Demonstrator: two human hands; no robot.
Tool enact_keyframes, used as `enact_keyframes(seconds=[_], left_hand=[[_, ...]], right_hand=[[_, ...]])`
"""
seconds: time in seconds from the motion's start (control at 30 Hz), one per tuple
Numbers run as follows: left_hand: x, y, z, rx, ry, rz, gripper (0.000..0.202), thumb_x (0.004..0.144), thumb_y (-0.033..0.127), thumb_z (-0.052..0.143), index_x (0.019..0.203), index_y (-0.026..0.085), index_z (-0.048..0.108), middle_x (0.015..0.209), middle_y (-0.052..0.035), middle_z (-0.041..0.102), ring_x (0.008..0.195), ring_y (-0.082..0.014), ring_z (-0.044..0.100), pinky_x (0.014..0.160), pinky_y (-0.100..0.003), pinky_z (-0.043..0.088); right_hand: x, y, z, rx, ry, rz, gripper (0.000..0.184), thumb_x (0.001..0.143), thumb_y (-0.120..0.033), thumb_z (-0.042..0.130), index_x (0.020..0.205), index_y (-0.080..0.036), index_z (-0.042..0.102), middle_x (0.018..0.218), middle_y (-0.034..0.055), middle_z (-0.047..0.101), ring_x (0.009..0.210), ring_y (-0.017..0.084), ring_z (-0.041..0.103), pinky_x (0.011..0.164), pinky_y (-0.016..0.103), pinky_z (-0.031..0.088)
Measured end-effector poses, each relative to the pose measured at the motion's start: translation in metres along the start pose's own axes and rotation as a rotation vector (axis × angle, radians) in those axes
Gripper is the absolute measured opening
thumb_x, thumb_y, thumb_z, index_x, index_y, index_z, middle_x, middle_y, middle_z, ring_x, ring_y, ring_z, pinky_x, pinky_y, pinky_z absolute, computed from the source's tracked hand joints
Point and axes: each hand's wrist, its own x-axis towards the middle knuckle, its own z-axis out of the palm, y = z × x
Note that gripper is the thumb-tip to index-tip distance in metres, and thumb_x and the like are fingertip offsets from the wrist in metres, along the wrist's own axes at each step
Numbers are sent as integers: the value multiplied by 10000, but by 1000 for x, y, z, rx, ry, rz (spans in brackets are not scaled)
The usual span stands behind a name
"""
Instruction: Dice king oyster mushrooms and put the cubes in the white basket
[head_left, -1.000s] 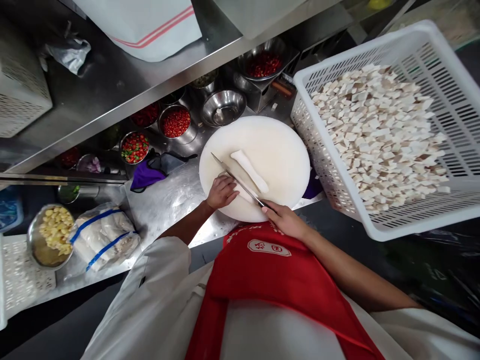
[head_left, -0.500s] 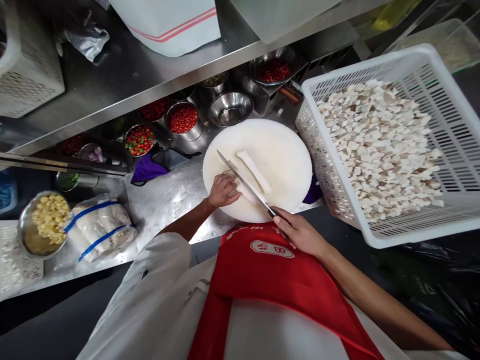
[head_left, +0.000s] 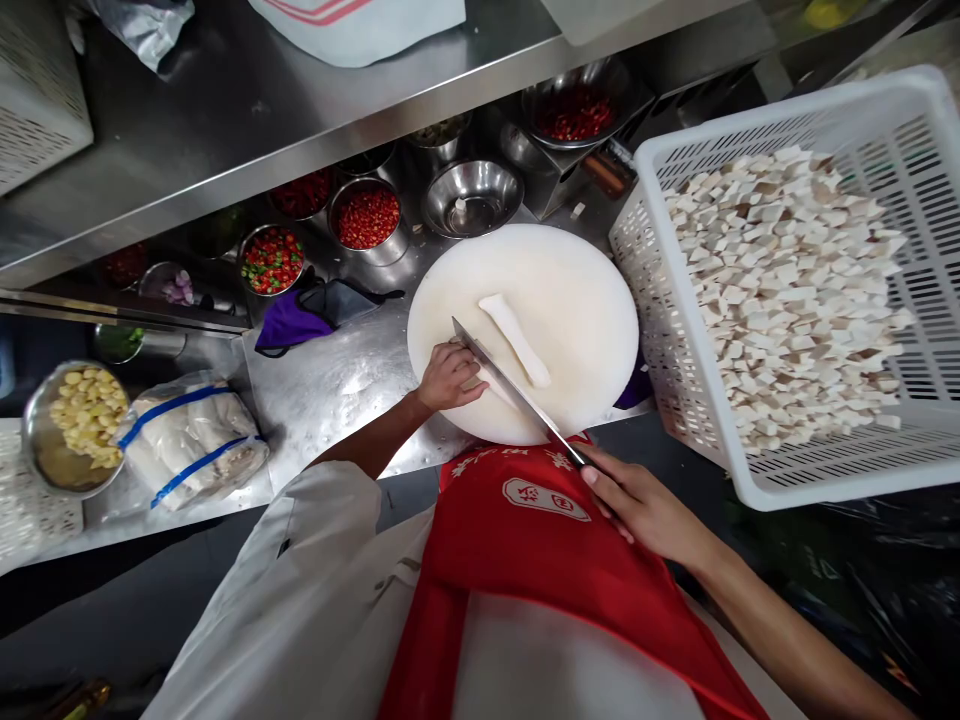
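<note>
A round white cutting board (head_left: 570, 290) lies on the steel counter. On it rests a long white peeled strip (head_left: 516, 341). My left hand (head_left: 448, 376) is curled, fingers pressing down a second white piece at the board's near-left edge. My right hand (head_left: 641, 503) is closed round the handle of a long knife (head_left: 510, 385), whose blade runs diagonally across the board beside my left fingers. That hand sits over my red apron, off the board's near edge.
A white slotted basket (head_left: 900, 470) of several white cubes stands at the right. Steel bowls of chopped red chilli (head_left: 367, 216) and mixed peppers (head_left: 271, 259) sit behind the board. A bagged white item (head_left: 187, 440) and a bowl of yellow pieces (head_left: 75, 420) are at the left.
My right hand has drawn the knife back toward me, its handle now past the board's near edge. My left hand stays pressed on the white piece.
</note>
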Motion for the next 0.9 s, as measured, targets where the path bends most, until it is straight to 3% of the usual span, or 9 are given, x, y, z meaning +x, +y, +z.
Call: enact_keyframes(seconds=[0.23,0.5,0.63,0.77,0.9], left_hand=[[2,0,0,0,42,28,277,808,490,681,903,233,643,965,-73,644,1016,-260,581,873,-470,462],[1,-3,2,-58,-48,-32,279,812,503,665,893,235,658,975,-78,651,1044,-275,584,900,-491,459],[2,-2,1,-63,-48,-24,272,811,491,674,909,236,665,990,-81,663,1063,-280,588,906,-499,468],[3,0,-1,-65,-5,1,273,810,472,689,937,232,666,986,-79,664,1064,-273,593,902,-487,479],[2,-1,-2,-57,73,57,277,814,439,700,985,224,663,1009,-84,664,1083,-269,585,902,-473,482]], right_hand=[[13,-4,-5,40,-56,53,680,952,-641,381,1494,-233,420,594,-43,497,402,131,506,418,259,442],[47,-17,-2,35,-76,54,643,958,-641,362,1444,-228,445,561,-70,469,382,122,471,406,247,418],[68,-13,14,-101,2,-29,600,977,-604,325,1399,-212,493,567,-39,547,451,171,548,523,298,467],[76,0,27,-249,112,-118,541,984,-576,321,1288,-210,579,742,42,681,695,242,665,706,346,480],[82,-3,30,-306,149,-179,507,994,-551,307,1216,-193,589,834,83,702,791,262,669,745,352,468]])
